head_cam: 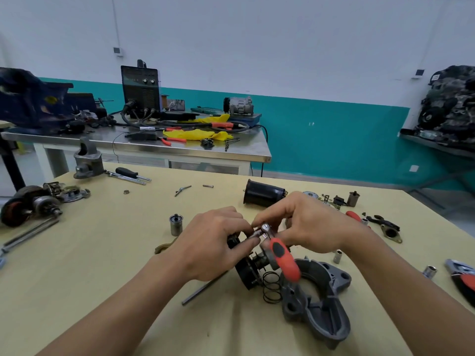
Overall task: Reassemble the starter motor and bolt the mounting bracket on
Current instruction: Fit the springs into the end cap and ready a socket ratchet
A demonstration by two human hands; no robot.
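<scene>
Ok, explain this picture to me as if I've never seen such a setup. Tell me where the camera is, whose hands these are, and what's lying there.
No robot here: one camera worn on a person's head looks down at their two bare hands. On the wooden table lie starter-motor parts: a black cylindrical casing, a grey cast housing, a coil spring, loose sockets. The right hand grips the head of a red-handled ratchet; the left hand pinches a small silver piece against that head, probably a socket. Another workbench stands behind.

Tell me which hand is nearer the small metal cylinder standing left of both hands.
Left. The left hand is just right of the cylinder; the right hand is farther right, past the left hand.
</scene>
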